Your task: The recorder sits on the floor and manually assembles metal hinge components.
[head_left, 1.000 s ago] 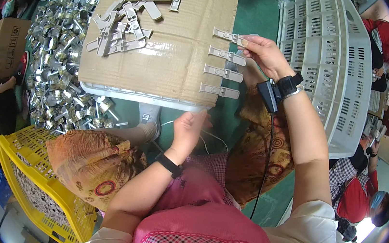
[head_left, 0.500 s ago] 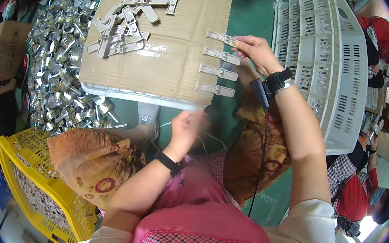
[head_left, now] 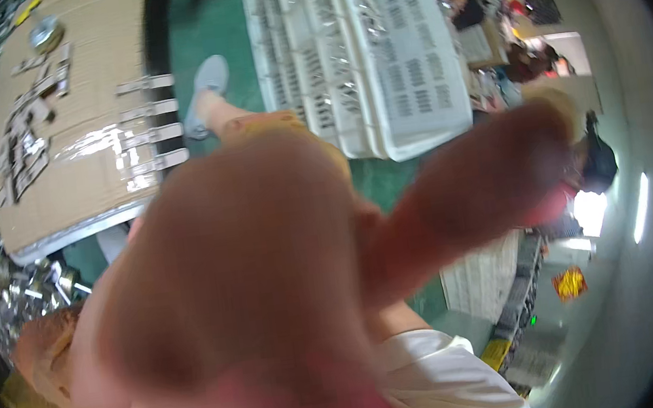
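A big blurred hand (head_left: 245, 271) fills the middle of the view, and the row of grey clips (head_left: 151, 136) lies beyond it!
Up close to the lens it looms, one digit jutting out to the right; whether left or right, I can't tell, nor whether it grips anything, and the other hand can't be made out. The four clips sit well apart from it, up and to its left, lined up one below another along the right edge of the cardboard (head_left: 98, 36), ends poking past that edge. Farther left on the same cardboard, a jumbled heap of clips (head_left: 32, 130), and just above it a round object (head_left: 46, 34). White crates (head_left: 418, 54) stand to the right of the board.
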